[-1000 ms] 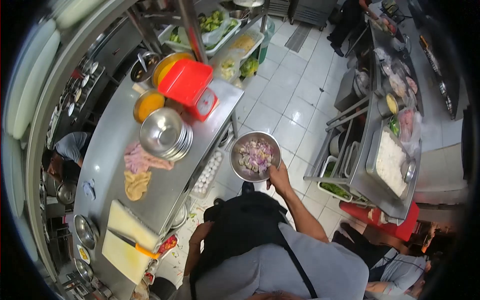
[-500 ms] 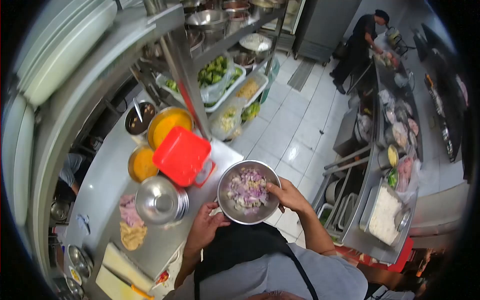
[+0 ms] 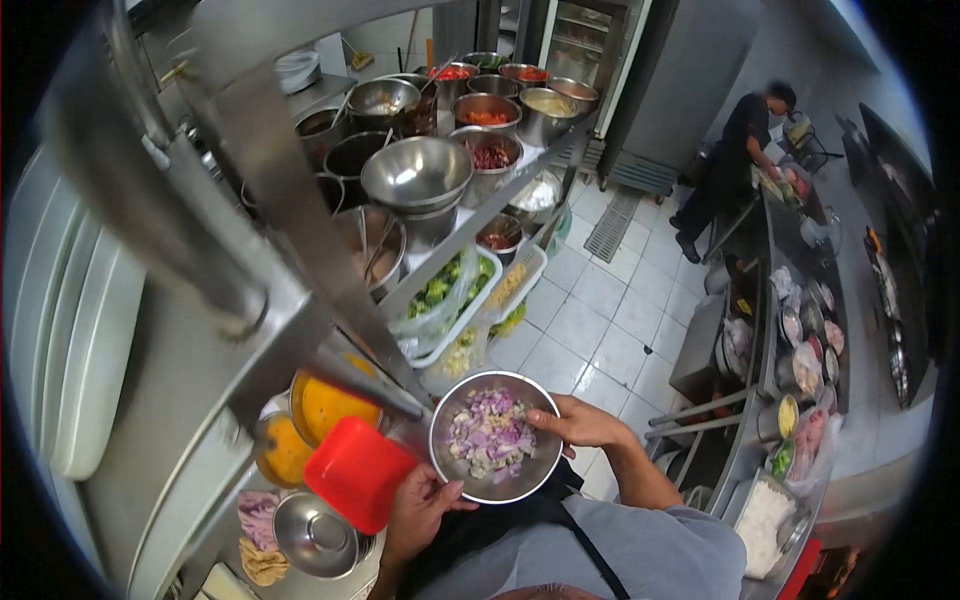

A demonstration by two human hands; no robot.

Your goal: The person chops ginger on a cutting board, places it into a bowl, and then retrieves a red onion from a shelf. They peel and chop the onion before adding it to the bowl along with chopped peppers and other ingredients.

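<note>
A steel bowl [image 3: 495, 483] of chopped red onion [image 3: 490, 432] is between my hands, in front of my apron. My right hand [image 3: 585, 425] grips its right side, thumb over the rim and fingers underneath. On the lower left, my left hand [image 3: 425, 508] has its fingers and thumb against the rim; its hold under the bowl is partly hidden. Just left of that hand stands a red plastic container [image 3: 355, 475]. Behind the container are bowls of orange liquid [image 3: 335, 405], partly covered by the shelf frame.
A metal shelf frame [image 3: 290, 340] rises close on my left, carrying steel bowls [image 3: 415, 175] and several pots of ingredients. Below sits a tray of broccoli [image 3: 450, 300]. Across the tiled floor [image 3: 600, 300], a person in dark clothes [image 3: 735, 150] works at a counter [image 3: 770, 290].
My view has shifted closer to the shelf and shows more of its upper pots. The bowl remains in both hands, now nearer the shelf post.
</note>
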